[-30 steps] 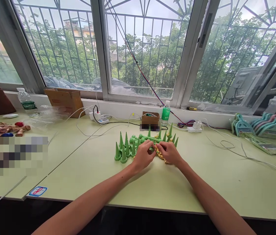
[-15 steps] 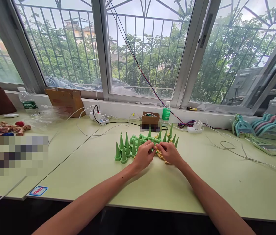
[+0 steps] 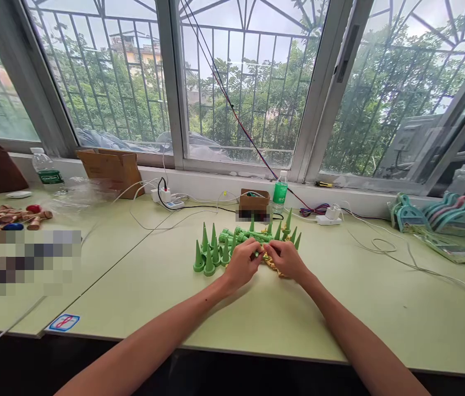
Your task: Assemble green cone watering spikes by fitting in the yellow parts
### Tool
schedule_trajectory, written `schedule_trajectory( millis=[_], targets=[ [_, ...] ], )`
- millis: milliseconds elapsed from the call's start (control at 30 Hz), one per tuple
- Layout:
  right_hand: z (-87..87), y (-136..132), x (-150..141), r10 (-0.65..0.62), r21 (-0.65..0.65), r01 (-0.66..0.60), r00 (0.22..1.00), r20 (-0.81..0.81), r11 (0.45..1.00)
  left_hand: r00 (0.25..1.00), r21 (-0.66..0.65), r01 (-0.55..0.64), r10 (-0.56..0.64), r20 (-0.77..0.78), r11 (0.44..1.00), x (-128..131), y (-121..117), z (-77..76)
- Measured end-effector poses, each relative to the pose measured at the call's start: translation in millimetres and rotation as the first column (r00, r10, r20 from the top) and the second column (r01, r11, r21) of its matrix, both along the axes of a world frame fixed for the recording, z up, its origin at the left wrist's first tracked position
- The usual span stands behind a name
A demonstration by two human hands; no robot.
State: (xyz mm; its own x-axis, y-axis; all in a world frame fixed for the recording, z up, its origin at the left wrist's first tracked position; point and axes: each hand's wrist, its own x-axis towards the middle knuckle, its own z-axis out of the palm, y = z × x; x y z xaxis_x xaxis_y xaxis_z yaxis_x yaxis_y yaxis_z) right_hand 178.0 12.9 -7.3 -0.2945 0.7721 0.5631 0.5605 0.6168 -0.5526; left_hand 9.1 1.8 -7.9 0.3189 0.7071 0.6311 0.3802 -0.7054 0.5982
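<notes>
My left hand (image 3: 244, 260) is closed around a small green plastic piece (image 3: 256, 254), mostly hidden by the fingers. Fingertip to fingertip with it, my right hand (image 3: 284, 258) is pinched closed; what it grips is too small to make out. Green cone-shaped spikes (image 3: 209, 261) stand upright with wide bases down, to the left of my left hand. More green spikes (image 3: 289, 221) stand behind my right hand. Between the groups lie green ridged stems (image 3: 240, 232) on their sides. A pile of small yellow pieces (image 3: 272, 265) is under and beside my right hand.
A small cardboard box (image 3: 255, 201) and a green-labelled bottle (image 3: 280, 190) stand at the back by the window. White cables (image 3: 384, 245) run along the right. Teal plastic items (image 3: 457, 212) are at the far right. Wooden toys (image 3: 9, 216) lie at the left.
</notes>
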Motion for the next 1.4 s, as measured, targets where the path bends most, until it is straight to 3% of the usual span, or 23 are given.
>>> schedule_trajectory(
  millis=[467,900,1400],
  targets=[
    [1.3,0.2,-0.6,-0.006,0.022,0.006,1.000,-0.003,1.000,0.998,0.036,-0.060,0.060,-0.003,0.998,3.9,0.3,-1.7],
    [0.9,-0.4,-1.2,0.003,0.007,-0.003,1.000,0.000,1.000,0.996,-0.009,-0.089,0.089,-0.004,0.996,3.3,3.0,-5.5],
    [5.4,-3.5,-1.8,-0.004,0.035,0.002,0.999,0.047,0.999,0.999,0.018,-0.048,0.048,0.018,0.999,4.1,1.0,-5.2]
  ],
)
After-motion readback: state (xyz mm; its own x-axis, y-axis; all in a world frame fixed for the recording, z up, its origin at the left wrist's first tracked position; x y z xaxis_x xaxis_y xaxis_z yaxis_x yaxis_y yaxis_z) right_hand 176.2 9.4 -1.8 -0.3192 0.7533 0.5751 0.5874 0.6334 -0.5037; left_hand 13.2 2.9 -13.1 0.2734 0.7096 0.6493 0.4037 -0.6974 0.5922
